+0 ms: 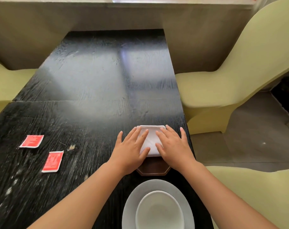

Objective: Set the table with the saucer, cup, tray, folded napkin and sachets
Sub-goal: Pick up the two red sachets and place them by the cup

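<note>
**While both hands are flattening the napkin**

While lying on the dark brown wooden tray (154,167), the folded white cloth napkin (151,138) is sitting under the left hand (132,146) and right hand (173,144), fingers straight (pressing, not gripping). Two red square sachets (31,141) are lying well apart, leftward.

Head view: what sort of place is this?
Probably a restaurant or café dining area: a dark wooden table flanked by fabric-covered chairs, being set with a cup on a saucer, a folded napkin and red sachets.
</note>
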The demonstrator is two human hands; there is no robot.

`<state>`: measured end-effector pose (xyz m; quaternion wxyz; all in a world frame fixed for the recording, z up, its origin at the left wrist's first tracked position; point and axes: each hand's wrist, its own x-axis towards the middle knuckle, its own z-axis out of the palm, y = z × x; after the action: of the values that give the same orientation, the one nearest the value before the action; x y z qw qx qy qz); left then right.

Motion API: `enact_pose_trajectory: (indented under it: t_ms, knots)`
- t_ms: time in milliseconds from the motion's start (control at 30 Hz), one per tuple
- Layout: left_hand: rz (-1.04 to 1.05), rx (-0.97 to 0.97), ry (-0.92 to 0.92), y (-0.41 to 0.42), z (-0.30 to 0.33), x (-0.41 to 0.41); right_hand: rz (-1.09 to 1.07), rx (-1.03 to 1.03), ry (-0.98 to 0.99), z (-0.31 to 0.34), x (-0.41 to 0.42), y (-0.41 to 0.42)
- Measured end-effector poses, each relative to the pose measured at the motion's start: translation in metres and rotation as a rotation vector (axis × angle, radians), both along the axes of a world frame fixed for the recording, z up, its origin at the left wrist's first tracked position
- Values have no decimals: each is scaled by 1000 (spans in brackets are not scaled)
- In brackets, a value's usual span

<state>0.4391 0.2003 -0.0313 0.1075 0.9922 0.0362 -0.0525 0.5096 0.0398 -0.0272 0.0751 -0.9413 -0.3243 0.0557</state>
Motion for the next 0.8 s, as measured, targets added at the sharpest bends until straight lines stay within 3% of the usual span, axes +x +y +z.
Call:
enact_pose_trajectory:
  t_ms: [100, 300, 433, 800]
  knots:
    - [27, 6, -146, 4, 35, -16, 13, 57, -20, 33, -14, 11]
    - [182, 165, -94, 20, 127, -70, 50, 55, -57, 117, -62, 39]
    - [271, 215, -144, 44, 170, -115, 93, 168, -93, 159, -99, 68]
    - [373, 234, -159, 123, 213, -218, 230, 150, -64, 204, -180, 157]
